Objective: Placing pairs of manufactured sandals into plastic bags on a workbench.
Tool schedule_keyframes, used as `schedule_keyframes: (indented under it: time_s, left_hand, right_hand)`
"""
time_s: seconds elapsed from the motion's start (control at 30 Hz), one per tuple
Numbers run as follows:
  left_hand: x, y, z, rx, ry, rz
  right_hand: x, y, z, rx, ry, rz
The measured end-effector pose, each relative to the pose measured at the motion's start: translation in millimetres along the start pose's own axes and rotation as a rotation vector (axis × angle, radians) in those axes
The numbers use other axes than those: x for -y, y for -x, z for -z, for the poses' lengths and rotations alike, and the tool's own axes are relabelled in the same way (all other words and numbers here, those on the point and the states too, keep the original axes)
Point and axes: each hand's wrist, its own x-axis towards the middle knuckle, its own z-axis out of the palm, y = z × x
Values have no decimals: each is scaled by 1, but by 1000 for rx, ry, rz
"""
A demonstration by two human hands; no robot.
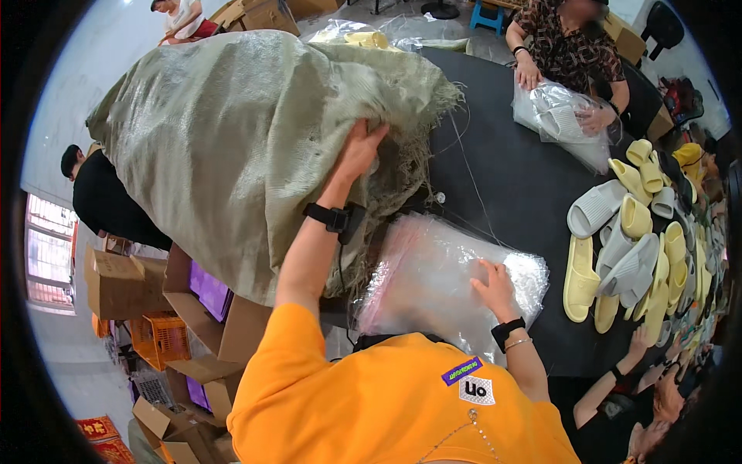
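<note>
A big grey-green woven sack [224, 147] bulges across the left of the dark table, its frayed mouth towards the right. My left hand [359, 152] is closed on the sack's cloth near that mouth; some of its fingers are hidden in the folds. In front of me lies a stack of clear plastic bags [433, 267] with a pinkish edge. Over the right part of this stack is my right hand [495, 291], fingers apart and holding nothing. Loose threads trail from the sack across the table to the bags.
Yellow and grey slippers [618, 255] are heaped on the table's right. Across the table [483, 100], a person handles a clear bag [560, 120] holding a slipper. Another person's hands reach in at lower right. Cardboard boxes [116, 282] and an orange crate [158, 340] stand at left.
</note>
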Motion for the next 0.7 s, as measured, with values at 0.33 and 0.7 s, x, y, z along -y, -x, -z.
schedule_keyframes:
  time_s: [0.33,0.7]
  left_hand:
    - [69,72,-27,172,-645,82]
    - [49,91,-80,558,23,234]
  right_hand:
    - [5,-1,-2,-22,-41,0]
    - [0,-8,0,40,-38,-28]
